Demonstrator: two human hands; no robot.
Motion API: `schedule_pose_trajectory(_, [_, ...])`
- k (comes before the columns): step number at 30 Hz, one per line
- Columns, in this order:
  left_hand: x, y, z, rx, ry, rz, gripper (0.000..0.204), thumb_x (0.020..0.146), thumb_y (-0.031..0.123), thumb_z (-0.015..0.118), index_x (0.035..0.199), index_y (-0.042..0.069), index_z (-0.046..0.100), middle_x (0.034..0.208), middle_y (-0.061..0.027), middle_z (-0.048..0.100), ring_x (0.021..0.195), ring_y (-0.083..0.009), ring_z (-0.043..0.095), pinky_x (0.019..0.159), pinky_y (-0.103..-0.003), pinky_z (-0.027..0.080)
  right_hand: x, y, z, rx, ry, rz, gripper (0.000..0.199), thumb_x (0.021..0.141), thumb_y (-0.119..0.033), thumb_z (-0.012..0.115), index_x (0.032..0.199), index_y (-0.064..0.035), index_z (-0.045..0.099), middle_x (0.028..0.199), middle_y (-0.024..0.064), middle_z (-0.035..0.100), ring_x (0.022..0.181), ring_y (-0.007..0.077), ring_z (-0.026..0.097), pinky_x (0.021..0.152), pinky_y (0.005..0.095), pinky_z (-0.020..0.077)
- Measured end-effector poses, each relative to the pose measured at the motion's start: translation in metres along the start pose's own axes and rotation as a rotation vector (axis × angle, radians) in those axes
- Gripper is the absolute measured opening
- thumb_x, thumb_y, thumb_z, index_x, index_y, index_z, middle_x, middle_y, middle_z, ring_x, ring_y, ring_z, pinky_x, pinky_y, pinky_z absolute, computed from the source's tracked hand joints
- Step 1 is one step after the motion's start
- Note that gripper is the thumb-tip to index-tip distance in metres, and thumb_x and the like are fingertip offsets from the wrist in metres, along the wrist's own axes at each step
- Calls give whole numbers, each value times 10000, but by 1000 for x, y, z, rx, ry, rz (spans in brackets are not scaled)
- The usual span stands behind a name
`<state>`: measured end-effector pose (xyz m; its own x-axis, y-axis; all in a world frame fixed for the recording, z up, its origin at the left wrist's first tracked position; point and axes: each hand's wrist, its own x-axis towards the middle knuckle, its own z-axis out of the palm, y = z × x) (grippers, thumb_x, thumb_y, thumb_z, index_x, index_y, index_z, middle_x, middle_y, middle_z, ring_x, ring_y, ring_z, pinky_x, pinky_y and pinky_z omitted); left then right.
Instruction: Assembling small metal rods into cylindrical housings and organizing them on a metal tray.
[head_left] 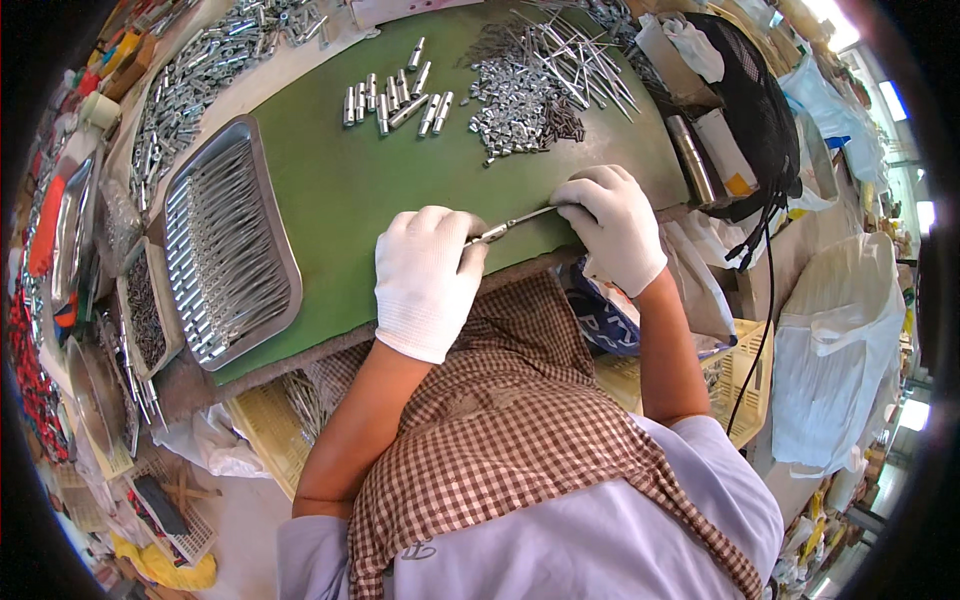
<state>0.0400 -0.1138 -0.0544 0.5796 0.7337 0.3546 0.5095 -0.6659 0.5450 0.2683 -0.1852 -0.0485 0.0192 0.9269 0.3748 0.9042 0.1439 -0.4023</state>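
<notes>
Both my hands wear white knit gloves. My left hand (425,275) is closed on the thick sleeve end of a metal rod assembly (515,221), above the near edge of the green work surface (340,200). Its thin rod end runs to my right hand (618,225), where thumb and fingers pinch it. Beyond the hands stand and lie several silvery metal sleeves (395,98). To their right is a heap of small metal nuts (505,105), with dark screws (565,122) beside it and loose thin rods (585,60) behind.
A metal tray (292,270) on the left holds rows of similar rod assemblies. Farther left are a box of small screws (148,310) and a big pile of metal fittings (200,90). A steel cylinder (690,160) and black mesh bag (765,110) sit at right, with a hanging cable (768,320).
</notes>
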Motion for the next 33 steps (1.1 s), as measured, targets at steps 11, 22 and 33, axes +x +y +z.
schedule_pose_trajectory(11, [-1,-3,0,-33,-45,-63,381,721,58,782,1068,81,626,847,-66,642,843,-286,607,797,-421,465,3,-5,3,-29,-17,1,153,778,-37,717,916,-97,694,938,85,664,950,324,614,871,420,490])
schedule_pose_trajectory(22, [-4,1,1,33,13,-2,383,715,78,794,1063,90,637,863,-51,637,861,-276,600,810,-415,450,2,-3,3,-35,-22,7,167,793,-71,712,952,-113,685,948,87,670,971,325,617,888,439,477])
schedule_pose_trajectory(33, [-23,-3,-1,-187,184,7,372,781,85,788,1117,57,633,917,-78,661,796,-262,650,763,-379,510,-1,-52,8,507,-88,161,288,899,83,499,1101,-34,666,994,137,659,853,260,677,795,348,537])
